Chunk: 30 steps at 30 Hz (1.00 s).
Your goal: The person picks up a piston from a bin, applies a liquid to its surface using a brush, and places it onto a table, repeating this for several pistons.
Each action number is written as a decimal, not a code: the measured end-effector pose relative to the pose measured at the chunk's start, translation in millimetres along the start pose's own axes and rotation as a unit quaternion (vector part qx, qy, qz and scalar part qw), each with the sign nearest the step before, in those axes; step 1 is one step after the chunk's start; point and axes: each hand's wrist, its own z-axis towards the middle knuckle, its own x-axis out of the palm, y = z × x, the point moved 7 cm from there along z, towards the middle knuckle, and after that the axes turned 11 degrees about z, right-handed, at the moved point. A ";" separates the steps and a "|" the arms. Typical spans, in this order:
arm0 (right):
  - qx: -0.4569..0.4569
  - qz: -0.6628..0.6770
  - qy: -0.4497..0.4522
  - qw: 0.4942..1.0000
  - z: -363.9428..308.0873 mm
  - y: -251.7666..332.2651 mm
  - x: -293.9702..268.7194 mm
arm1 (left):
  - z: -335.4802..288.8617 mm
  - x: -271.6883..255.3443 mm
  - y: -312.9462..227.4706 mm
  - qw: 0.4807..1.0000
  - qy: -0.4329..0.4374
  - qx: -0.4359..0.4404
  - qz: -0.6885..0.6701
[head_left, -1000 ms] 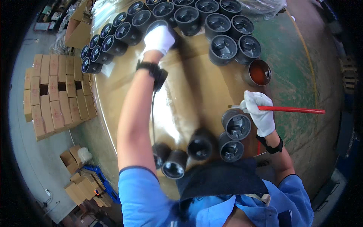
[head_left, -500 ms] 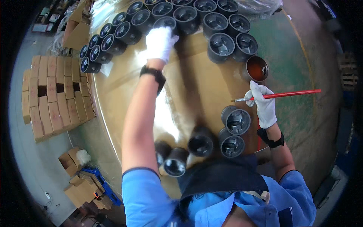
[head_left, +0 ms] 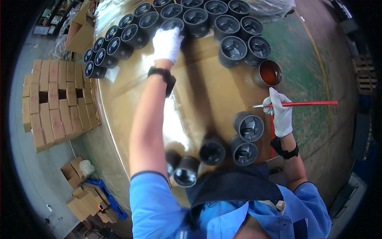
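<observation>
My left hand (head_left: 167, 43), in a white glove, reaches far across the brown table (head_left: 207, 87) and rests on a dark grey cylinder part (head_left: 174, 24) in the far group (head_left: 207, 18). My right hand (head_left: 281, 113), also gloved, grips a red-handled brush (head_left: 306, 104) with its metal tip pointing left, just below a small metal tin (head_left: 269, 73) of reddish-brown liquid. Several more dark cylinder parts (head_left: 248, 126) stand near my body, the closest one just left of my right hand.
Another row of dark cylinders (head_left: 109, 46) lines the table's far left edge. Stacked cardboard boxes (head_left: 55, 99) stand on the floor at left, with loose cartons (head_left: 85, 195) lower left. A clear plastic bag (head_left: 270, 6) lies at the table's far side. Green floor (head_left: 314, 59) spreads to the right.
My right hand has lifted away from the near cylinder and moved the brush up toward the tin. My left hand stays on the far cylinder.
</observation>
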 end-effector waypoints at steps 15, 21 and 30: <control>-0.084 -0.110 -0.057 0.989 77.5 -6.3 -71.8 | -298.0 -155.0 -181.3 0.961 0.199 0.147 -0.127; -0.098 -0.053 -0.062 0.992 76.9 -12.4 -71.5 | -309.2 -125.7 -174.2 0.975 0.185 0.123 -0.025; -0.056 0.043 0.094 0.993 -31.3 37.9 41.6 | -285.2 -88.1 -106.5 0.319 0.090 -0.476 -0.815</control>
